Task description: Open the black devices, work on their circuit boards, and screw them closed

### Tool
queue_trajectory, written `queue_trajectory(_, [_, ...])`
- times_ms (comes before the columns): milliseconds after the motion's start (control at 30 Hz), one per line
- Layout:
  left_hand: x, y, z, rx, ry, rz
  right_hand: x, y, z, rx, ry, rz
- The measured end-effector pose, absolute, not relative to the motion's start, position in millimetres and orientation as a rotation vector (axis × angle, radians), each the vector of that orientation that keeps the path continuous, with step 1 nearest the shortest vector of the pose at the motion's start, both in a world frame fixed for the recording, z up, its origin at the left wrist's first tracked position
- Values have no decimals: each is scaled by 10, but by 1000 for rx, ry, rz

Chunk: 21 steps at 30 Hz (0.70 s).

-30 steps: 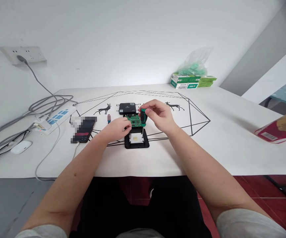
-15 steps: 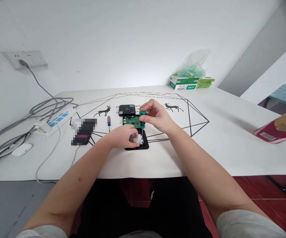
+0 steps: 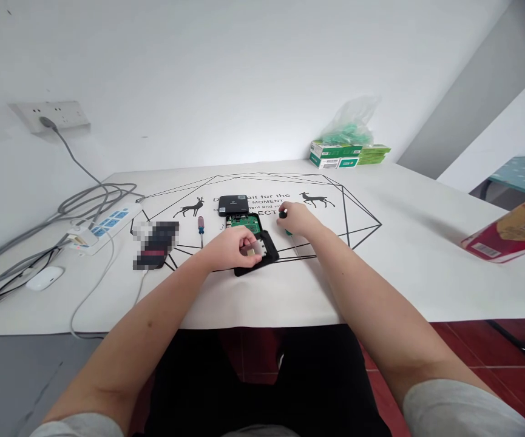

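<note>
Pinches black cover (image 3: 270, 254) in left hand (image 3: 233, 247), with grip almost closed. Holds green screwdriver (image 3: 288, 232) (partly hidden) in right hand (image 3: 299, 219), with grip closed.

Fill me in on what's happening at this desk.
Someone is handling small electronics parts with bare hands. The left hand grips the open black case with the metal plate in it. The right hand is on a green-handled screwdriver, its shaft low over the tabletop, away from the case. The green circuit board sits just behind the case, and a second screwdriver lies off to the left.
</note>
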State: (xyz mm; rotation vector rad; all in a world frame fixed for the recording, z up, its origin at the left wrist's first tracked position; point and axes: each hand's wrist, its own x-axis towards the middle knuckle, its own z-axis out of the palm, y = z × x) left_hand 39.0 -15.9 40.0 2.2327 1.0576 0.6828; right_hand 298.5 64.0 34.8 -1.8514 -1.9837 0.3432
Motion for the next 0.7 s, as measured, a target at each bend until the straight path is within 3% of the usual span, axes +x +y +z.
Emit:
queue_trajectory(167, [365,-8,392,1542,999,1213,2928,583,310,-1864,-2055,288])
queue_trajectory(300, [344,102,421,1150,856,1475,2736,454,354,-1311,-2332,391])
queue_trajectory(400, [311,129,453,1005,806,1545,2582,377,333,-1022,-2533,475])
queue_trajectory(500, [281,138,462,908,809,1570,2515,310,333,-1061,-2578,533])
queue_trajectory(700, [283,131,423,1029,824,1494,2701,234,548,-1065,-2537,1040])
